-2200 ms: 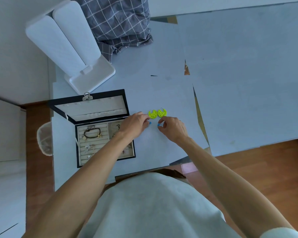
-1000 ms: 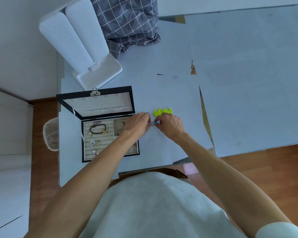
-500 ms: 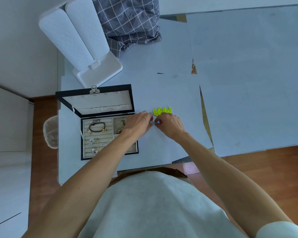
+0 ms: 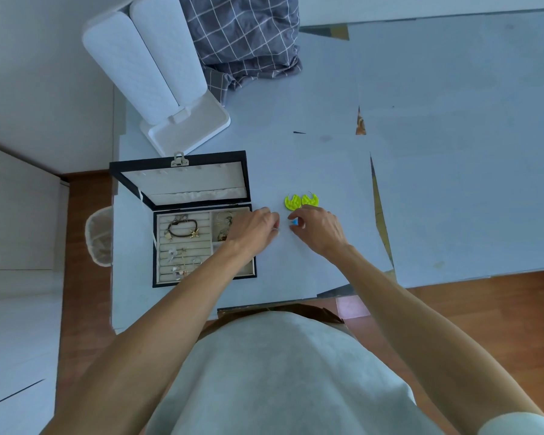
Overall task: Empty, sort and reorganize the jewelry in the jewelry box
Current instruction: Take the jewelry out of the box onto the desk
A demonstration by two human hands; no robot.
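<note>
Just right of the jewelry box (image 4: 201, 243), both hands' grips pinch small pieces, the right hand (image 4: 319, 230) perhaps a blue earring (image 4: 294, 221), the left hand (image 4: 255, 230) something unclear.

We see a black jewelry box (image 4: 182, 221) with a cream lining and a silver clasp (image 4: 178, 159). Inside it lies a dark brown bracelet (image 4: 182, 230) with gold charms. Two neon yellow-green earrings (image 4: 301, 201) rest on the pale blue-grey table (image 4: 327, 171). We note a small bright blue piece (image 4: 294, 221) at the right hand (image 4: 319, 232). The stand (image 4: 157, 73) is white with a quilted diamond pattern. The cloth (image 4: 242, 36) is dark grey with a white grid check. The floor (image 4: 484, 309) is reddish-brown wood.
</note>
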